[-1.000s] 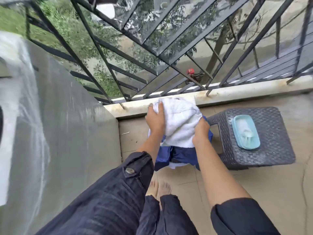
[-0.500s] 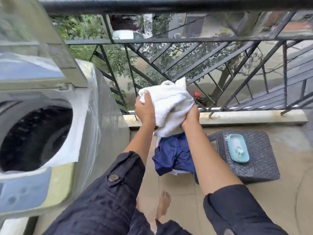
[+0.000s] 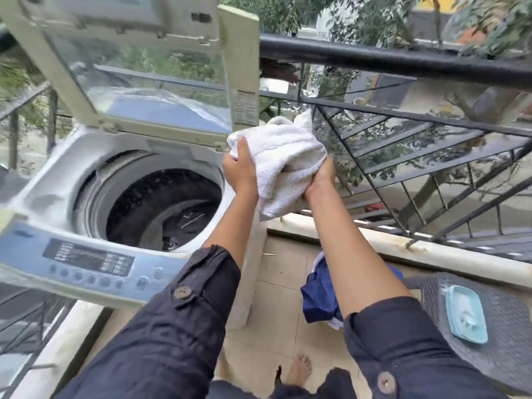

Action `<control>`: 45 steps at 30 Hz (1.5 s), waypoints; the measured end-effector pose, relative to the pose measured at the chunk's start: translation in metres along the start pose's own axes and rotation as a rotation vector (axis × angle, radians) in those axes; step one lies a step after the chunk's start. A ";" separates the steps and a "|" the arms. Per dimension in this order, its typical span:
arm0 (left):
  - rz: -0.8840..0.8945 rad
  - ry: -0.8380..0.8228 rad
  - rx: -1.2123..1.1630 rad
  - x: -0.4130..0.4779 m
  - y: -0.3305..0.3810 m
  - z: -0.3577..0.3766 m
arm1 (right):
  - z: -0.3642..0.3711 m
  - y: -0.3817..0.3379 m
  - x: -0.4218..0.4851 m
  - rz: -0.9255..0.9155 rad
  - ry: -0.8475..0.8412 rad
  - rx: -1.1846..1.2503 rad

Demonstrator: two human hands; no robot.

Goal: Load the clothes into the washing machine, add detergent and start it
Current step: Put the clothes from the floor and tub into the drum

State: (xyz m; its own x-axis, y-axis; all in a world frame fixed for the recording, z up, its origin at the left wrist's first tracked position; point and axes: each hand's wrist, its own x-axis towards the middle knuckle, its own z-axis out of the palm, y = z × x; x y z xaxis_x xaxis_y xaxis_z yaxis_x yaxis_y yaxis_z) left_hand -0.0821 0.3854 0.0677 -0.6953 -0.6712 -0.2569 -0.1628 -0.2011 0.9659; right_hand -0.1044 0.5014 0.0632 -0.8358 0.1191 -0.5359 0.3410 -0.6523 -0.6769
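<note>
Balcony (image 3: 288, 286), towel (image 3: 283, 156) beside open washing machine (image 3: 60, 180)

Fluffy terry-cloth towel (image 3: 283, 156); glossy plastic washer (image 3: 57, 180); woven-textured stool (image 3: 501, 326).

Drum (image 3: 161, 208): mouth faces up, nothing across it; open from above and from the right.
Lid (image 3: 149, 82): raised behind the drum, blocks the far side.
Panel (image 3: 86, 263): lines the near edge.
Towel (image 3: 283, 162): bunched in left grip (image 3: 240, 168) and right grip (image 3: 321, 178) at the right edge of the machine (image 3: 54, 180); clear air between it and the mouth.
Rail (image 3: 403, 61): bar and slats close off the far right.
Floor (image 3: 282, 283): blue clothes (image 3: 319, 295) and stool (image 3: 509, 312) stand right of the machine, bare tiles between.
</note>
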 end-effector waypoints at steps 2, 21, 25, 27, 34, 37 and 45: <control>-0.011 0.017 -0.036 0.019 0.010 -0.025 | 0.028 0.019 -0.006 0.037 -0.031 -0.010; 0.024 0.069 0.201 0.160 0.028 -0.191 | 0.175 0.171 -0.020 0.152 0.029 -0.381; -0.010 0.070 0.248 0.173 0.019 -0.204 | 0.180 0.190 -0.014 0.108 0.047 -0.555; -0.024 0.056 0.270 0.177 0.017 -0.210 | 0.180 0.199 -0.013 0.068 0.026 -0.621; -0.042 -0.051 0.392 0.190 0.005 -0.219 | 0.173 0.213 -0.011 -0.079 0.031 -0.896; -0.039 -0.090 0.341 0.188 -0.002 -0.219 | 0.170 0.218 -0.011 -0.097 0.068 -0.917; -0.023 0.032 0.228 0.168 -0.006 -0.199 | 0.154 0.220 -0.008 -0.048 0.082 -0.677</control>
State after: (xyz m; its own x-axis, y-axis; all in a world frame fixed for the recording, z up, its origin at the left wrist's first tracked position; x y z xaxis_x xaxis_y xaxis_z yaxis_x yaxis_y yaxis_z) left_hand -0.0589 0.1318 0.0125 -0.6674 -0.6915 -0.2765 -0.3348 -0.0530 0.9408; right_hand -0.0890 0.2411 -0.0038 -0.8307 0.2103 -0.5155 0.5203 -0.0363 -0.8532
